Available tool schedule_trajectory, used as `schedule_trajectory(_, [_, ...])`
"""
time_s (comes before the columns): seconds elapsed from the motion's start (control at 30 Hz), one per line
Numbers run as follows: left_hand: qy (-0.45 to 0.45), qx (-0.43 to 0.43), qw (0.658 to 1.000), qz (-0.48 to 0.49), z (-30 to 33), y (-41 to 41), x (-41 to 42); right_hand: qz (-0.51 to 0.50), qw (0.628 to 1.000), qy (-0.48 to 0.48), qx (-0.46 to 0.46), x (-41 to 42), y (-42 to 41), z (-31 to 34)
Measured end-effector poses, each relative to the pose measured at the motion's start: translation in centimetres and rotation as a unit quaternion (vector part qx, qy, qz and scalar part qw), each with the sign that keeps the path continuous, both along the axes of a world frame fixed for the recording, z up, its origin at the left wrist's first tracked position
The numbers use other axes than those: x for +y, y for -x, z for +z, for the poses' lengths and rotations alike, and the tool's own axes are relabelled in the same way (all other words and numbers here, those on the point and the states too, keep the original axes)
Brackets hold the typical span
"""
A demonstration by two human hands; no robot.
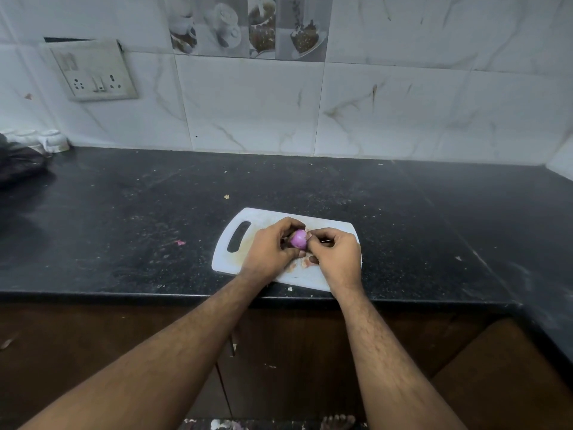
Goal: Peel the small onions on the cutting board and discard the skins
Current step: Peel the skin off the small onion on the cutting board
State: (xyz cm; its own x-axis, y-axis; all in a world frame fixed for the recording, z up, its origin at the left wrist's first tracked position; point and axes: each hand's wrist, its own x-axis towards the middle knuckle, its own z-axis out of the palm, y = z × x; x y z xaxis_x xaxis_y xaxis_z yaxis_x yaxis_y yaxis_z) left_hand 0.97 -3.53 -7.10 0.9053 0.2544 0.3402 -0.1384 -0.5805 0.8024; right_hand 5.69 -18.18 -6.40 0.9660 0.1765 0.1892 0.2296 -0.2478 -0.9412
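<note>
A small purple onion (298, 238) is held above the white cutting board (229, 259), which lies near the front edge of the black counter. My left hand (269, 249) grips the onion with curled fingers from the left. From the right, my right hand (335, 256) pinches at the onion's right side with thumb and fingertips. Pale bits of onion skin (305, 264) lie on the board under my hands, partly hidden.
The black counter (124, 218) carries scattered crumbs and a pink skin scrap (179, 242). White cups (52, 141) and a dark bag (18, 166) sit at the far left. A tiled wall with a socket plate (93, 71) stands behind. Cabinet doors lie below the counter edge.
</note>
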Motion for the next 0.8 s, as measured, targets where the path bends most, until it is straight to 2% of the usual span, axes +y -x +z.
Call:
schedule_trajectory(0.27, [0.007, 0.004, 1.000, 0.009, 0.0, -0.1, -0.1, -0.040, 0.998, 0.034, -0.037, 0.5, 0.1, -0.5])
schedule_trajectory(0.47, [0.013, 0.000, 1.000, 0.012, -0.1, -0.1, 0.0, -0.008, 0.995, 0.065, -0.069, 0.9, 0.1, -0.5])
schedule_trajectory(0.6, [0.012, 0.004, 1.000, 0.010, -0.1, -0.2, 0.0, -0.042, 0.989, 0.103, -0.098, 1.1, 0.0, -0.9])
schedule_trajectory(0.8, [0.009, 0.008, 1.000, 0.008, 0.0, -0.1, 0.0, -0.078, 0.981, 0.157, -0.088, 1.3, 0.0, -0.8])
